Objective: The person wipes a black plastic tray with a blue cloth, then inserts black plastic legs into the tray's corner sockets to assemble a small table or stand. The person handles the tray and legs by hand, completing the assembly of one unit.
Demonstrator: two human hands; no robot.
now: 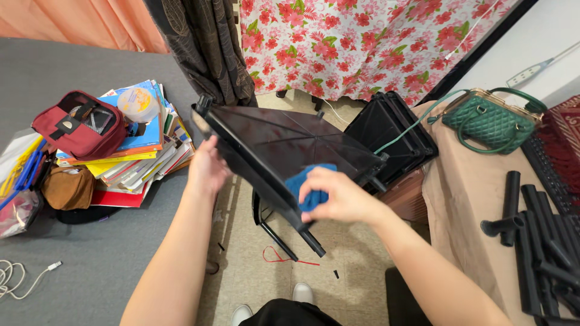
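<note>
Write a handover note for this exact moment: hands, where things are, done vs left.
Left hand: grips the left edge of the black panel, holding it tilted above the floor.
Right hand: presses a blue cloth on the panel's lower right face.
Other panels are stacked just beyond it, by the floral curtain. Black tubes lie on the table at right, near a green handbag. Books and a red pouch sit on the grey surface at left.
Done: the cloth is on the panel; how much is wiped cannot be told.
Left: the stacked panels and tubes lie untouched.
</note>
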